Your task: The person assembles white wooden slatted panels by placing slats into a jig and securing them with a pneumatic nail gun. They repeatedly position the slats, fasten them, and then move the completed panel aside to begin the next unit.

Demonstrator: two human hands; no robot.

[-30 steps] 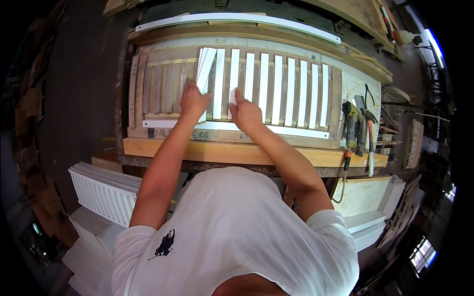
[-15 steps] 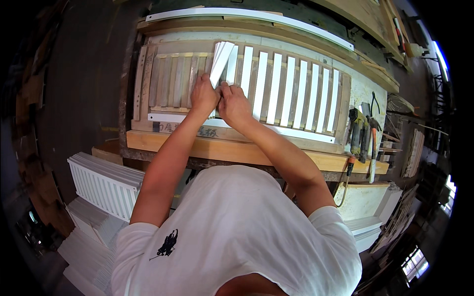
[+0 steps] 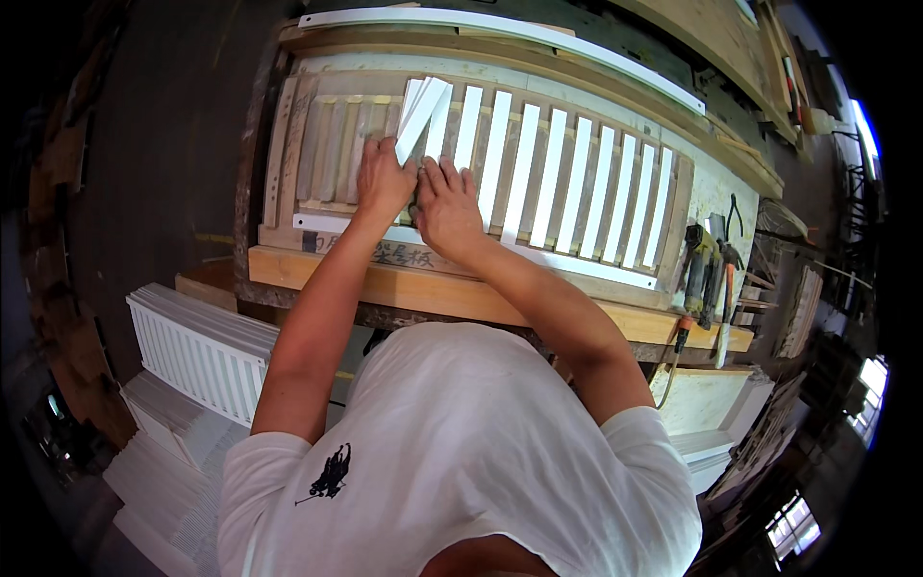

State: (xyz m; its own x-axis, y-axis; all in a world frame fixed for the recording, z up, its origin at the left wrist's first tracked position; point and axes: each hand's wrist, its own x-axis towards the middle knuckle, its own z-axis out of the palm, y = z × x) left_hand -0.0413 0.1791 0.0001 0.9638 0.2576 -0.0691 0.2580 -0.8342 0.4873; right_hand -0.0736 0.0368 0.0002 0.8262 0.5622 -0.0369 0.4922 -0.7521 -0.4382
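Observation:
My left hand [image 3: 386, 180] is closed around the lower end of a small bundle of white slats [image 3: 421, 108], which fan out a little at the top. My right hand [image 3: 449, 207] lies with fingers spread over the lower part of a single white slat [image 3: 438, 127], just right of the bundle. Both hands rest over a wooden jig [image 3: 336, 135] with upright dividers. To the right, several white slats [image 3: 524, 173] stand side by side in its slots. Along the near side runs a long white rail [image 3: 586, 269], partly hidden by my right forearm.
A nail gun [image 3: 702, 269] with a hose and a hammer [image 3: 728, 298] lie at the bench's right end, near pliers [image 3: 735, 219]. Another white rail [image 3: 510, 24] lies along the far edge. Stacked white slatted panels [image 3: 197, 351] stand at lower left.
My left hand has shifted slightly left with the bundle. My right hand's fingers, bunched together before, are now spread over the slat. The view has moved a little.

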